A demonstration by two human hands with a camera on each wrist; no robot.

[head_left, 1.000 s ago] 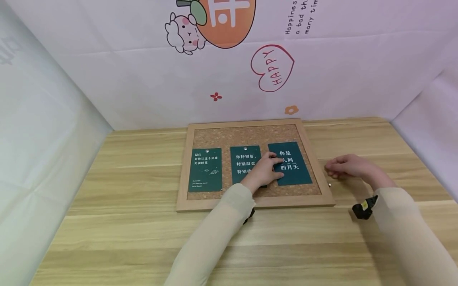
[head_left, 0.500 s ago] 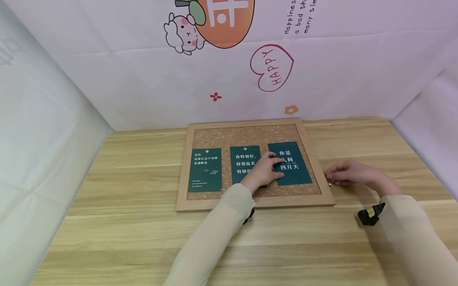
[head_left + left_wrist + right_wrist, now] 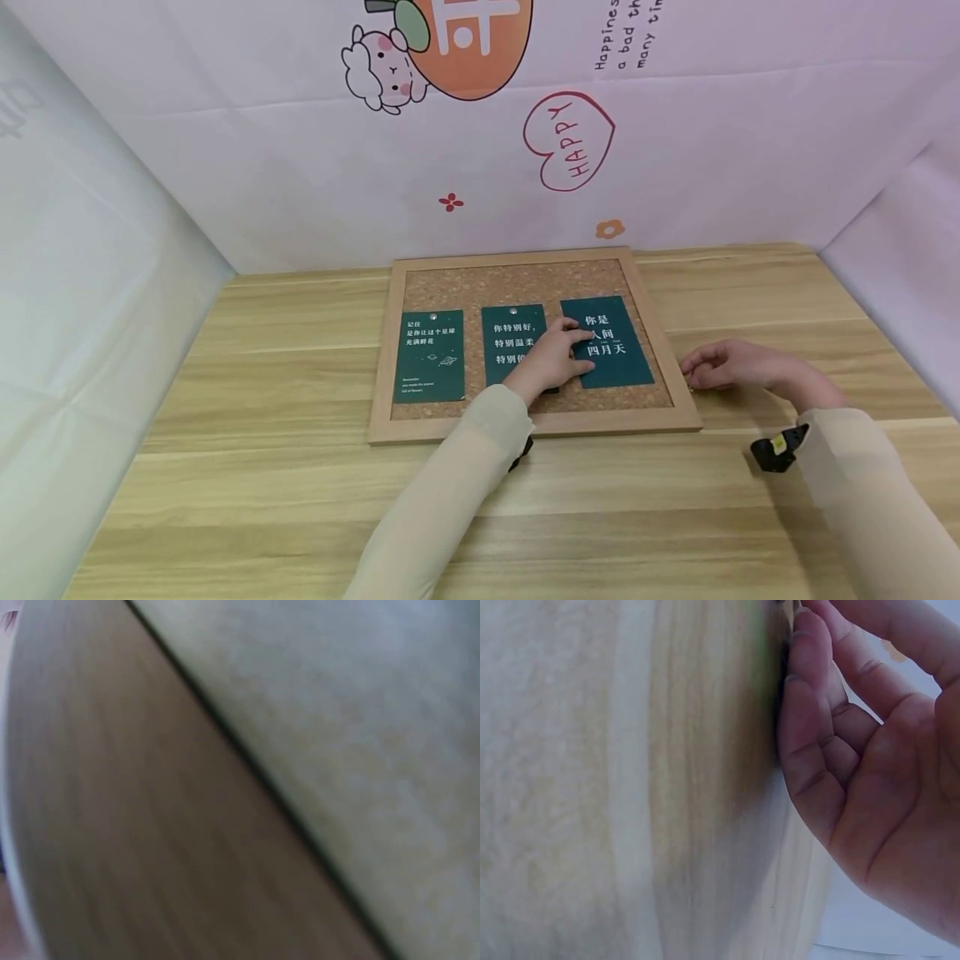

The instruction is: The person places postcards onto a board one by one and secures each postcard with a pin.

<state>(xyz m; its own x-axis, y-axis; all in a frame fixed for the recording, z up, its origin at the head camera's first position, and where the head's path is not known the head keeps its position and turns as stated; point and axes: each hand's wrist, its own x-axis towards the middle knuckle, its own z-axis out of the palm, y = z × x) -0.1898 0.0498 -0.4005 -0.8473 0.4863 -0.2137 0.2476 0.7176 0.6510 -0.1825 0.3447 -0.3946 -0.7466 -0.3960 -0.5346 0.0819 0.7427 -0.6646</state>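
Observation:
A framed cork board point(image 3: 472, 283) lies on the wooden table and bears three dark green cards with white writing. My left hand point(image 3: 551, 354) reaches across the middle card point(image 3: 510, 321), with its fingertips and thumb resting on the left part of the right card point(image 3: 626, 367). The left card point(image 3: 431, 379) and middle card each have a small silver thumbtack at the top. My right hand point(image 3: 738, 367) is low at the table just right of the frame, fingers curled, pinching a small metal thumbtack point(image 3: 689, 386) that its fingertips mostly hide. The right wrist view shows this hand's curled fingers point(image 3: 810, 712).
The board's wooden frame point(image 3: 536, 427) forms a raised border. A white printed cloth point(image 3: 322, 192) hangs behind the table point(image 3: 300, 517), with more white cloth on both sides. The left wrist view is blurred and shows mainly wood and a pale surface.
My right hand has moved slightly down to the small thumbtack beside the frame, and its fingers now cover most of it. The left hand has stayed on the right card.

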